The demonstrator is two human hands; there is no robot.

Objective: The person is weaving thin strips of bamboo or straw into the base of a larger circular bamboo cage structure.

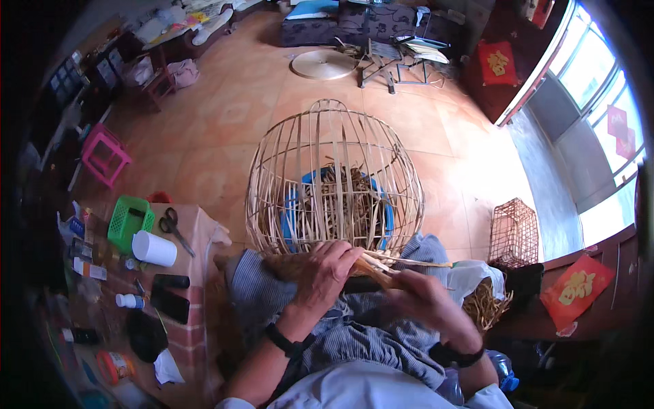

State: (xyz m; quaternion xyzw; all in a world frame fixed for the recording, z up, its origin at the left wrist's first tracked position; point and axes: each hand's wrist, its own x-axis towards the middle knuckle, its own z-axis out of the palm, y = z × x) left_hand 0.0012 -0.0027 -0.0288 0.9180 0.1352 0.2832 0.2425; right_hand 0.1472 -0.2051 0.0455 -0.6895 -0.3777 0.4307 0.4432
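A large round basket [319,133] of thin, pale, bamboo-like ribs lies across my lap, its looped end pointing away from me. My left hand [329,269] is closed over the near edge, fingers pressed onto the weave. Light, flat strips [376,264] run from under those fingers toward my right hand [424,293]. That hand, slightly blurred, is curled around the strip ends just right of the left one. One long thin strip sticks out to the right past it. My palms hide the exact grip points.
Behind the ribs, a blue tub [289,218] holds more strips. Left, a brick-edged surface carries scissors [176,230], a white cup [154,248] and a green plastic basket [129,223]. Right are a white bag [469,276], curled brown strips [489,307] and a small openwork basket [514,232].
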